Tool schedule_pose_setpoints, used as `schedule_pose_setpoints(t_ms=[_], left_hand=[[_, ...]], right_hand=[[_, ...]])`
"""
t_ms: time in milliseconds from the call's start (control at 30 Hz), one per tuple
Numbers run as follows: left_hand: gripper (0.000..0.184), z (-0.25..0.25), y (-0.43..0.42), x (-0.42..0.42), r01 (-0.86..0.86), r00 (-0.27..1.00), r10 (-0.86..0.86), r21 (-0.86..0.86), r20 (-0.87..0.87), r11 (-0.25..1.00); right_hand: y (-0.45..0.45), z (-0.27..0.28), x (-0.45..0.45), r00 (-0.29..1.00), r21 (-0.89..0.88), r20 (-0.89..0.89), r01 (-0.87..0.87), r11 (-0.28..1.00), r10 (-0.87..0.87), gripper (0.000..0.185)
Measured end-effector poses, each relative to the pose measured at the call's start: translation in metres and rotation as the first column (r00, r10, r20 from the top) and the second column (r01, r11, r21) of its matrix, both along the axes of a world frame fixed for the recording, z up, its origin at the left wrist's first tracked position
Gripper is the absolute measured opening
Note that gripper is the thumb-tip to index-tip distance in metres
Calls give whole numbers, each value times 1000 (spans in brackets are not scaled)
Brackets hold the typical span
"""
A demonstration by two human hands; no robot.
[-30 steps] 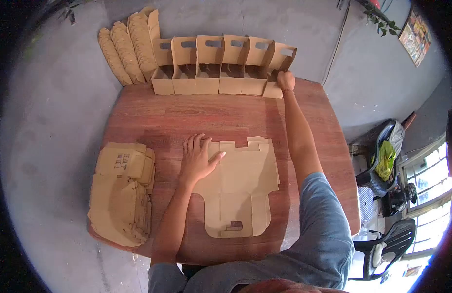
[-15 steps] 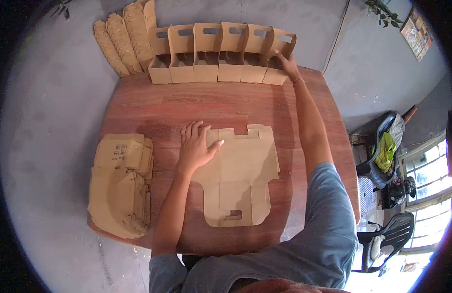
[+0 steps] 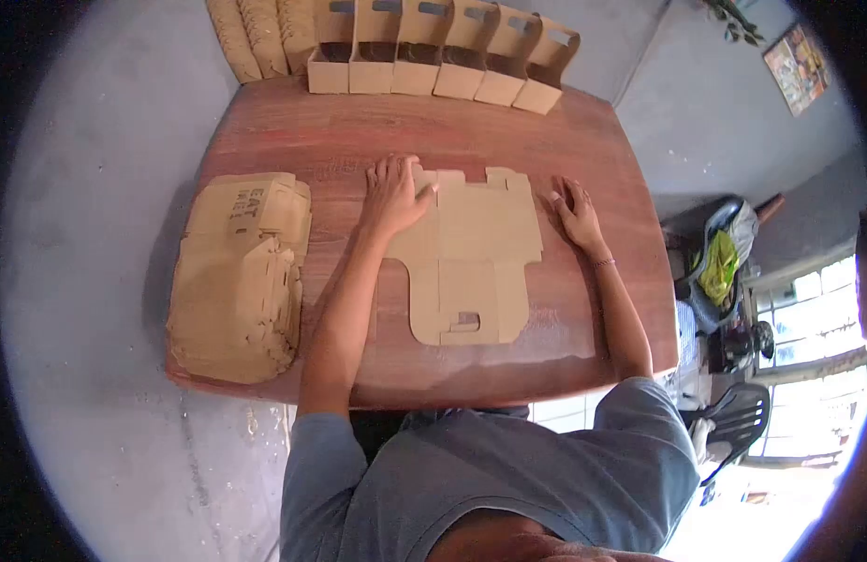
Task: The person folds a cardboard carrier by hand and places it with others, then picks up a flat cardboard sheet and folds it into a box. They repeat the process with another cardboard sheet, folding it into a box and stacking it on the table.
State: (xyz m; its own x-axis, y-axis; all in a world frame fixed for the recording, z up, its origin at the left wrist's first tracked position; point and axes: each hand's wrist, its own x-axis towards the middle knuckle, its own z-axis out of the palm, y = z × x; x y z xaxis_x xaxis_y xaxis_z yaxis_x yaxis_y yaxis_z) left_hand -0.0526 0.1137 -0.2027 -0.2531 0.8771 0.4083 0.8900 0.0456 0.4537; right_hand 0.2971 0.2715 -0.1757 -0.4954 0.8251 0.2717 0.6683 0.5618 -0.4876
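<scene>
A flat cardboard box blank (image 3: 485, 220), with a slot cut in its rounded near end, lies in the middle of the wooden table. My left hand (image 3: 396, 199) rests on the blank's far left corner, fingers stretched out and thumb spread. To the right of the blank, just off its edge, my right hand (image 3: 578, 217) is over the table top with its fingers apart and nothing in them. At the left edge sits a thick stack of flat cardboard blanks (image 3: 232, 290), the top one bearing dark printed letters.
Along the far edge stands a row of several folded cardboard carriers (image 3: 419, 75) with handle holes. Nested stacks of cardboard (image 3: 265, 37) are at the far left. Chairs (image 3: 733, 421) stand right of the table (image 3: 583, 318), by bright windows.
My right hand has let go of the rightmost carrier and come back toward me, beside the blank. My left hand stays on the blank. The camera view has shifted.
</scene>
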Motion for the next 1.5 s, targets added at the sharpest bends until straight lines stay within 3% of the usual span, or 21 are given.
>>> schedule_pose_setpoints(t_ms=[67, 133, 167, 233, 367, 433, 467, 667, 767, 833, 867, 933, 967, 1033, 1067, 1167, 1200, 1300, 1367, 1400, 1500], left_hand=[[65, 0, -1, 4, 5, 1000, -5, -10, -7, 1000], [67, 9, -2, 11, -359, 928, 349, -67, -127, 931], [67, 16, -5, 14, -348, 932, 337, -66, -133, 935], [64, 43, -10, 15, -388, 919, 378, -432, -113, 814], [62, 35, -8, 2, -206, 966, 256, -473, 44, 857], [67, 71, -24, 10, -185, 969, 247, -744, -27, 642], [67, 70, -24, 8, -196, 966, 255, -741, -34, 642], [60, 26, -8, -19, -141, 981, 190, -556, 30, 819], [55, 30, -2, -24, -37, 975, 150, -542, 166, 840], [50, 47, -12, -15, 84, 928, 18, -256, 371, 963], [50, 57, -15, -12, 87, 930, 14, -259, 367, 962], [45, 79, -21, -5, 206, 741, -141, -22, 657, 978], [45, 92, -25, 0, 207, 742, -144, -20, 655, 978], [42, 123, -39, 15, 155, 527, -268, 218, 807, 963], [56, 135, -46, 20, 143, 496, -274, 234, 824, 962], [65, 147, -46, 23, -30, 430, -324, 372, 843, 928], [71, 161, -58, 33, 18, 424, -381, 413, 822, 911], [68, 169, -67, 42, -30, 553, -414, 514, 723, 857], [66, 182, -77, 48, -30, 551, -464, 573, 693, 819], [64, 187, -83, 50, -25, 549, -510, 623, 662, 782], [62, 197, -101, 54, 55, 523, -587, 662, 618, 747]], right_hand=[[-25, -11, 6, 999, 33, -41, -3, 999, 5, 46], [-51, -15, 7, 997, 79, -80, -12, 997, 19, 40], [-61, -13, 2, 997, 123, -79, -3, 992, 13, 38], [-72, -13, -11, 996, 175, -92, 12, 985, 4, 36], [-87, -14, -22, 998, 172, -59, -4, 985, 14, 40], [-89, -22, -26, 1000, 293, 25, 11, 956, -19, 44], [-89, -23, -26, 1000, 296, 17, 5, 955, -11, 44], [-88, -23, -23, 1000, 284, -14, -15, 959, 20, 49], [-96, -4, -27, 975, 96, -219, 46, 994, -24, 45], [-95, -1, -28, 882, -235, -439, 72, 969, -172, 39], [-93, -2, -27, 879, -237, -443, 76, 969, -177, 39], [-90, 2, -26, 694, -358, -679, -29, 933, -239, 33], [-90, 5, -24, 692, -356, -681, -28, 934, -239, 33], [-96, 36, -19, 552, -415, -797, -207, 886, -245, 32], [-101, 53, -15, 600, -367, -775, -172, 914, -198, 28], [-116, 116, -16, 575, -231, -813, -163, 959, -98, 28], [-115, 131, -17, 575, -234, -812, -161, 959, -102, 28], [-114, 171, -23, 532, -49, -844, -192, 980, 62, 29], [-124, 195, -34, 447, 117, -860, -294, 949, 245, 32], [-133, 206, -36, 541, 120, -803, -266, 957, 251, 35], [-142, 210, -52, 577, 162, -759, -280, 946, 301, 38]])
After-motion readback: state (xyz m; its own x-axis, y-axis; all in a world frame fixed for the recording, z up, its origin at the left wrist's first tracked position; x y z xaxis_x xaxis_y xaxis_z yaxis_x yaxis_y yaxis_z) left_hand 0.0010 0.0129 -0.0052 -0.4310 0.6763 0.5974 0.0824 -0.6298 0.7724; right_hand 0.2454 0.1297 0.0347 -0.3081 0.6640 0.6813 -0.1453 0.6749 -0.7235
